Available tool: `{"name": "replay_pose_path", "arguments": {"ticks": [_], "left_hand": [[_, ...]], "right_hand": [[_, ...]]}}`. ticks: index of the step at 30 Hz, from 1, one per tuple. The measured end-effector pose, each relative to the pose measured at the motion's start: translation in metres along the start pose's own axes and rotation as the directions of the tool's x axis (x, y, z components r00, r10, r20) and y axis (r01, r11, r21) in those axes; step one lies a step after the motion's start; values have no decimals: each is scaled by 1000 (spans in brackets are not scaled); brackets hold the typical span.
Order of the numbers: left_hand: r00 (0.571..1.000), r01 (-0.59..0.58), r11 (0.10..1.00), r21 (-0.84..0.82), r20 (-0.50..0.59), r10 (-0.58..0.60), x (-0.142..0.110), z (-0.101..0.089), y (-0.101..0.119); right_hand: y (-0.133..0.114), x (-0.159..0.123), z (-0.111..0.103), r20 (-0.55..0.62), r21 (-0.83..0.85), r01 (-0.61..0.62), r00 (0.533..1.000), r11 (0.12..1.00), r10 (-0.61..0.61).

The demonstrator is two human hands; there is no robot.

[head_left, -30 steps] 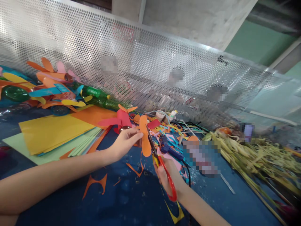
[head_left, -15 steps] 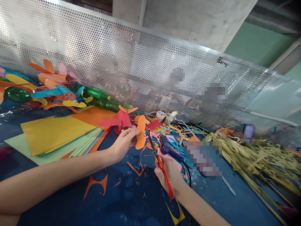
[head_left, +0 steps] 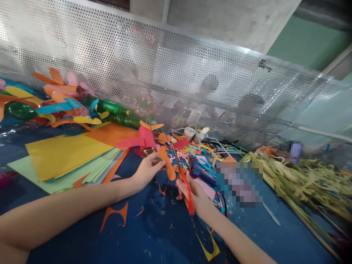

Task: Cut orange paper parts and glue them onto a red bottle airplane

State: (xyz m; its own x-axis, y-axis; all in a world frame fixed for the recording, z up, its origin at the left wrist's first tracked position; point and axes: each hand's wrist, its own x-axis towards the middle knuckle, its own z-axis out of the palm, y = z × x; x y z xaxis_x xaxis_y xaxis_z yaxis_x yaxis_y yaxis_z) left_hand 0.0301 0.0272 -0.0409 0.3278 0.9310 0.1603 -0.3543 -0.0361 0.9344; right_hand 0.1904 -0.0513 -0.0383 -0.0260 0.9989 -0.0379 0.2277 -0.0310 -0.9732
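My left hand (head_left: 150, 169) pinches an orange paper cutout (head_left: 166, 163), a long shape with rounded ends, between thumb and fingers. In my right hand (head_left: 192, 190) is a pair of red-handled scissors (head_left: 187, 194), its dark blades pointing up and away, a little right of the cutout and apart from it. Just behind my left hand stands a red paper-wrapped bottle plane (head_left: 147, 137) with orange and red paper wings. Beyond my right hand lies a blue glue gun (head_left: 203, 176) among paper scraps.
Coloured paper sheets (head_left: 66, 156) are stacked at left, with finished bottle planes (head_left: 68, 106) behind. Paper offcuts (head_left: 115, 216) litter the blue table (head_left: 154, 234). Dried stalks (head_left: 297, 183) lie at right. A perforated metal screen (head_left: 176, 73) runs along the back, with people beyond it.
The orange cutout has turned from upright to slanting, its lower end now nearer the scissors. My right hand has shifted slightly left and up with the scissors. A thin orange strip no longer hangs below.
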Motion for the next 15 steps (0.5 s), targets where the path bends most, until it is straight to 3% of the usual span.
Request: {"name": "replay_pose_path", "arguments": {"ticks": [3, 8, 12, 15], "left_hand": [[1000, -4, 1000, 12, 19, 4, -2, 1, -3], [998, -2, 999, 34, 56, 0, -9, 4, 2], [997, 52, 999, 6, 50, -52, -13, 2, 2], [996, -38, 999, 11, -79, 38, -12, -1, -1]], "right_hand": [[1, 2, 0, -21, 37, 3, 1000, 999, -2], [3, 10, -2, -124, 279, -116, 980, 953, 156], [2, 10, -6, -86, 311, -129, 983, 942, 163], [0, 5, -5, 21, 282, -176, 984, 943, 178]]}}
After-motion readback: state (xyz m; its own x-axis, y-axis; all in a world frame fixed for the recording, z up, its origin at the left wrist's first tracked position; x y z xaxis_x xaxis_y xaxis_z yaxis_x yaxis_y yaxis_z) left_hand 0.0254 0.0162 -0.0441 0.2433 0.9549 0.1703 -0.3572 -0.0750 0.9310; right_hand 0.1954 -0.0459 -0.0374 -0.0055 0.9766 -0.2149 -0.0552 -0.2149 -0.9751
